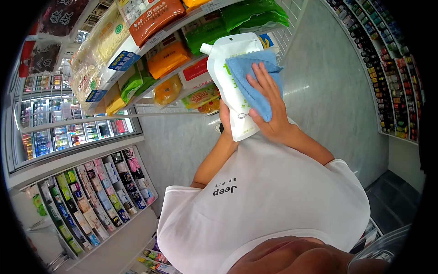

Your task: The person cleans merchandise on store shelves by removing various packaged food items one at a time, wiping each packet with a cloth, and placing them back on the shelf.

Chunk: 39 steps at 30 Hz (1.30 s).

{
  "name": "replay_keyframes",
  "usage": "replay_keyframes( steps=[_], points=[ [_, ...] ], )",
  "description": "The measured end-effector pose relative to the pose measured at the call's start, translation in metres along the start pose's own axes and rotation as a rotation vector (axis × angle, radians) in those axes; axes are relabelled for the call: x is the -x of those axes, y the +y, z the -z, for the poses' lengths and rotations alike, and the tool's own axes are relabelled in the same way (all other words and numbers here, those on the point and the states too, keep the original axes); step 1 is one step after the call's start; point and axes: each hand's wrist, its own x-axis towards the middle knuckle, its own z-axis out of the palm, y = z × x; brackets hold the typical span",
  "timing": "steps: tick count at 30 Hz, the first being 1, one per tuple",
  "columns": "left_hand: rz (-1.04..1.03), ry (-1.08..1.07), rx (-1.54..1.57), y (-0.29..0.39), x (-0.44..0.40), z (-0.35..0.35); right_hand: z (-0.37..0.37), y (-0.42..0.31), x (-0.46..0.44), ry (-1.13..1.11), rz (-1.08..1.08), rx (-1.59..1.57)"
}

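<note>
A white pouch [219, 73] with a spout at its upper left corner is held up in front of my chest. My left hand [226, 119], at the pouch's lower left edge, grips it from behind, with most of its fingers hidden. Over the pouch's front lies a folded blue cloth [248, 68]. My right hand [273, 107] presses this cloth against the pouch, its fingers stretched out over the blue fabric. A thin loop shows on the pouch between the two hands.
Shelves of packaged food [169, 59] stand close at the upper left, just beside the pouch. Farther left are a glass-fronted cabinet [73, 162] and a rack of small packs [91, 196]. Another stocked shelf [383, 68] curves along the right, beyond the grey floor [315, 100].
</note>
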Motion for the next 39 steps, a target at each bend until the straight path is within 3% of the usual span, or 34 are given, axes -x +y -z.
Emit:
replay_keyframes(
  steps=[3,10,13,19,20,23,24,27,28,34,37,38,39],
  points=[
    [-0.022,0.07,-0.037,-0.001,0.001,0.005,0.004,0.014,0.0,0.016,-0.001,-0.037],
    [0.052,-0.005,-0.255,-0.003,0.008,0.007,0.01,0.032,-0.029,0.229,-0.102,-0.228],
    [0.111,-0.005,-0.247,-0.007,0.008,0.002,0.017,0.027,-0.041,0.151,-0.04,-0.002],
    [0.159,-0.116,0.206,-0.005,-0.003,-0.001,0.02,-0.006,-0.039,-0.169,0.188,0.194],
    [0.127,-0.037,0.126,-0.002,-0.005,0.0,0.018,-0.003,-0.038,-0.196,0.252,0.252],
    [0.167,-0.029,-0.095,0.0,-0.005,-0.003,0.019,0.016,-0.045,-0.086,0.099,0.059],
    [0.205,-0.038,0.008,0.0,-0.006,-0.002,0.019,0.023,-0.047,-0.039,0.071,0.099],
    [0.157,0.087,-0.213,-0.006,-0.006,-0.006,0.019,0.019,-0.045,-0.062,0.122,0.176],
    [0.184,0.067,-0.182,-0.004,-0.007,-0.004,0.02,0.015,-0.043,-0.124,0.151,0.189],
    [0.082,0.032,-0.925,0.001,-0.018,0.008,0.015,-0.01,-0.014,-0.375,0.354,0.137],
    [0.221,-0.019,-0.749,0.008,-0.027,-0.001,0.01,-0.015,0.001,-0.499,0.426,0.012],
    [0.273,0.02,-0.367,0.007,-0.029,0.0,0.009,-0.014,0.001,-0.494,0.427,0.016],
    [0.276,0.041,-0.18,0.007,-0.029,-0.001,0.009,-0.013,0.002,-0.488,0.428,0.02]
  ],
)
